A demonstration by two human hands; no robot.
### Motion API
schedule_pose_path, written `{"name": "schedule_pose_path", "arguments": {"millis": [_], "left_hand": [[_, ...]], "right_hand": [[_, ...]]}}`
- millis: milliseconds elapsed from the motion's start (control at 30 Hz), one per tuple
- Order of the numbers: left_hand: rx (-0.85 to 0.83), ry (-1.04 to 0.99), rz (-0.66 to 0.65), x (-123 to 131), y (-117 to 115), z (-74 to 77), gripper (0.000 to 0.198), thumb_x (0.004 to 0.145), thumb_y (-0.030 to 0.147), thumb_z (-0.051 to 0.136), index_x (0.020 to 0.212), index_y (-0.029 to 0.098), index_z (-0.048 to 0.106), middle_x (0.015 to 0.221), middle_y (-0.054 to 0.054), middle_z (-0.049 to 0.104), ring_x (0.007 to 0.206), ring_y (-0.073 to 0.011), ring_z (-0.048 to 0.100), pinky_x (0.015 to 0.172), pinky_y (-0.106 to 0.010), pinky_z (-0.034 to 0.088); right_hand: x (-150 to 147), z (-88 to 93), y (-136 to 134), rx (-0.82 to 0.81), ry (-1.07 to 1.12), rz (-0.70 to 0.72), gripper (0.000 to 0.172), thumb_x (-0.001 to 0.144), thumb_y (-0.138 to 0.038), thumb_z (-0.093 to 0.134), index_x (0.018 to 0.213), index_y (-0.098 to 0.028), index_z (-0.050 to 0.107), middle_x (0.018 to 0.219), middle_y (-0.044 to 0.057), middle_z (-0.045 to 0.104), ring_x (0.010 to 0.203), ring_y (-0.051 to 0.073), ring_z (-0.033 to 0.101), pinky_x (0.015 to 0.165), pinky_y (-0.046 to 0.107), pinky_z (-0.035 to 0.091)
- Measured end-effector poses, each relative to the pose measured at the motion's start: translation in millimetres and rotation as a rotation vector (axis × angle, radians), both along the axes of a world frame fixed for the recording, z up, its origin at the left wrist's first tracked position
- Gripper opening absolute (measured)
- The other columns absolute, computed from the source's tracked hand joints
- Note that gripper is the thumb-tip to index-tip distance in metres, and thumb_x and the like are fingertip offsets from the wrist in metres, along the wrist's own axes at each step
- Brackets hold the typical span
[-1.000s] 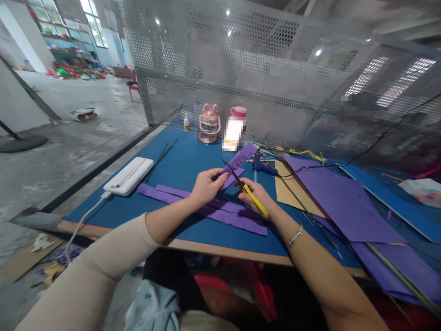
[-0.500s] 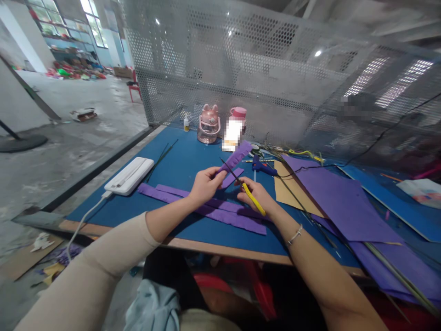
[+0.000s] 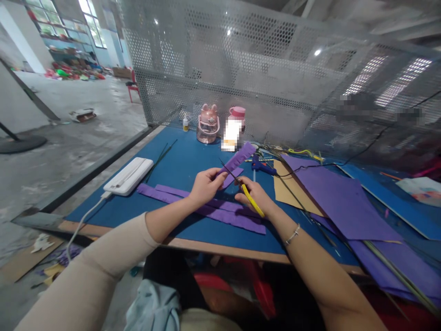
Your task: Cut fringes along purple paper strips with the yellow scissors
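Note:
My left hand [image 3: 206, 185] pinches the lower end of a raised purple strip [image 3: 239, 155], which slants up to the right. Yellow-handled scissors [image 3: 252, 201] are gripped in my right hand [image 3: 255, 195], their dark blades lying across the strip near my left fingers. Beneath both hands, long purple strips [image 3: 237, 219] with wavy edges lie across the blue tabletop [image 3: 148, 230]. Part of a shorter purple piece shows behind the blades.
A white power bank [image 3: 128, 176] with a cable lies left. Behind stand a pink bottle [image 3: 208, 124] and small glue bottle [image 3: 186, 123]. A blue glue gun [image 3: 262, 166], purple sheets [image 3: 337, 197] and thin stems are right. Perforated metal panel at the back.
The hands, strip and scissors are almost where they were. The whole view has shifted very slightly.

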State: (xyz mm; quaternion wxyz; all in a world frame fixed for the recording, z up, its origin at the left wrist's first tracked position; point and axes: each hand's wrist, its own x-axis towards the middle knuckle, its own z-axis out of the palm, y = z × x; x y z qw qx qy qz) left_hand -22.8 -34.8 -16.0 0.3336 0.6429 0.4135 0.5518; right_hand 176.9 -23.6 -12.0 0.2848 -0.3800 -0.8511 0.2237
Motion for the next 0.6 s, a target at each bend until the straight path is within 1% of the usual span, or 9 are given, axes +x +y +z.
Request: {"name": "schedule_pose_path", "arguments": {"millis": [133,267,467,533,600], "left_hand": [[-0.02,-0.013,0.002,-0.1,0.3,-0.4,0.031,0.087,0.041,0.054,0.072,0.015,0.063,0.053,0.003,0.054,0.05,-0.0087,0.048,0.052,-0.021,0.036],[-0.023,-0.037,0.007,-0.8,1.1,-0.5,0.029,0.087,0.041,0.056,0.074,0.015,0.063,0.052,0.003,0.054,0.05,-0.0087,0.048,0.052,-0.021,0.037],[-0.041,-0.03,-0.034,-2.8,3.1,-0.3,0.036,0.087,0.043,0.054,0.067,0.015,0.06,0.054,0.002,0.056,0.053,-0.0092,0.051,0.056,-0.022,0.039],[-0.047,-0.01,-0.03,-3.2,4.0,-1.2,0.037,0.087,0.044,0.055,0.065,0.015,0.059,0.052,0.002,0.055,0.051,-0.0089,0.049,0.055,-0.022,0.037],[-0.038,0.0,-0.01,-3.2,4.8,-2.1,0.038,0.087,0.044,0.055,0.064,0.015,0.059,0.05,0.003,0.052,0.049,-0.0086,0.046,0.053,-0.022,0.035]], "right_hand": [[-1.2,1.3,-0.8,0.007,-0.01,-0.075,0.047,0.078,-0.06,0.061,0.094,-0.016,0.058,0.064,-0.003,0.045,0.057,0.012,0.036,0.054,0.025,0.031],[-1.2,1.9,-1.2,0.011,-0.006,-0.143,0.043,0.078,-0.056,0.063,0.093,-0.015,0.063,0.062,-0.002,0.046,0.055,0.012,0.036,0.053,0.026,0.031],[-1.8,0.9,-1.3,0.031,0.016,-0.177,0.039,0.08,-0.052,0.063,0.091,-0.015,0.065,0.064,-0.001,0.053,0.055,0.012,0.04,0.054,0.025,0.034],[-2.0,1.3,-1.8,0.033,0.014,-0.2,0.039,0.08,-0.053,0.062,0.09,-0.015,0.064,0.063,-0.001,0.052,0.055,0.012,0.039,0.054,0.025,0.033],[-2.1,2.3,-2.5,0.033,-0.005,-0.193,0.04,0.08,-0.053,0.061,0.093,-0.015,0.062,0.064,-0.001,0.05,0.056,0.012,0.039,0.054,0.025,0.033]]}}
